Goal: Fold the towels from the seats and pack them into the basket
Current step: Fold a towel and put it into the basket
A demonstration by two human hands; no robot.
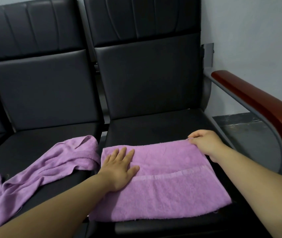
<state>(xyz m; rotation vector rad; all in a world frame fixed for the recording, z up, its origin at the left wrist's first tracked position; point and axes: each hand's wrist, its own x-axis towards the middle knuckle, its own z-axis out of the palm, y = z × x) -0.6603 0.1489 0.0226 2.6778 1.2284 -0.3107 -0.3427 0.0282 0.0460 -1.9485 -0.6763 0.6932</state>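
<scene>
Head view. A person's two bare hands worked on a pink folded towel [162,189] that lay flat on the end seat [154,124], lower centre of the frame. It was already doubled over, with a woven band running across it.

The left hand [119,170] lay palm down on the towel's left part, fingers straight and spread, pressing the cloth to the seat. The right hand [205,143] was at the far right corner, fingers curled and pinching the towel's edge. The hands were well apart, one at each end of the far edge.

A second towel [51,167], same pink, lay crumpled and unfolded across the neighbouring seat [42,140] in the lower left of the frame, one end just beside the folded one. A wooden armrest [260,107] ran down the right side. The basket was not in view.

Judged step: squaring up and smoothing the fold before the next fold. To do it well, the left palm should hold the cloth so the layers do not slide. The right hand should draw its corner taut and set it level with the layer beneath, edges matched. Then smooth outward from the middle. Terry cloth is soft and bunches easily, so a slack pull would likely leave a ridge. One towel looked partly done, one untouched, nothing seen packed.
</scene>
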